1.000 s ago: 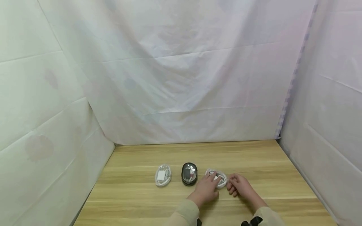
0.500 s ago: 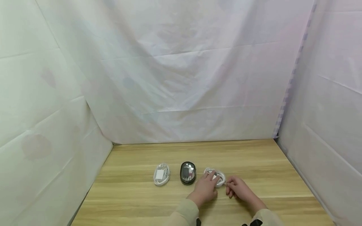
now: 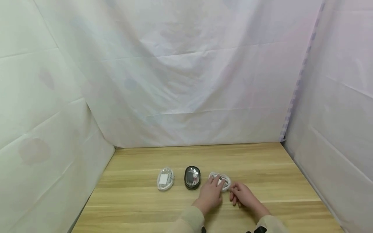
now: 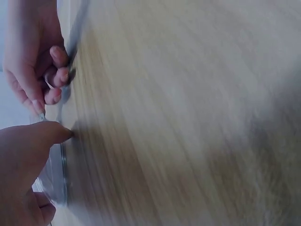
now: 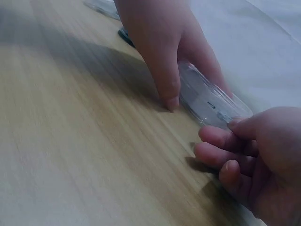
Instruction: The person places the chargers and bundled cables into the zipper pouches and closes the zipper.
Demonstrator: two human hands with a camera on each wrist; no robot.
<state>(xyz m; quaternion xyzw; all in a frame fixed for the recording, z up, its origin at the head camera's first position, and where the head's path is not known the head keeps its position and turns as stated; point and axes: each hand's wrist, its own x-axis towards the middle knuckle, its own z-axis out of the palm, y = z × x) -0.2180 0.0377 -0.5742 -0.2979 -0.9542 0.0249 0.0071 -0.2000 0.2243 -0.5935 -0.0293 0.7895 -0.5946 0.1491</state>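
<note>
A clear oval zip case (image 3: 228, 182) with a white rim and a coiled white cable inside lies on the table under my left hand (image 3: 209, 195). The left fingers span its top, while the thumb comes down along its near side, as the right wrist view (image 5: 200, 96) shows. At the case's right end my right hand (image 3: 243, 195) pinches a small zipper pull (image 4: 42, 116) between thumb and forefinger. Its other fingers curl loosely below. The pull is mostly hidden by the fingertips, and I cannot tell how far the zip is drawn.
Left of the hands lies a black-rimmed oval case (image 3: 192, 178) with a dark charger inside. Farther left is another clear case (image 3: 165, 179) with a white charger and cable. All lie on the wooden table (image 3: 140, 207), with white cloth (image 3: 186, 97) hanging behind and at both sides.
The right thumb and forefinger have come together on the zipper pull at the case's end. The left hand keeps its place on the case. The whole view has drifted slightly.
</note>
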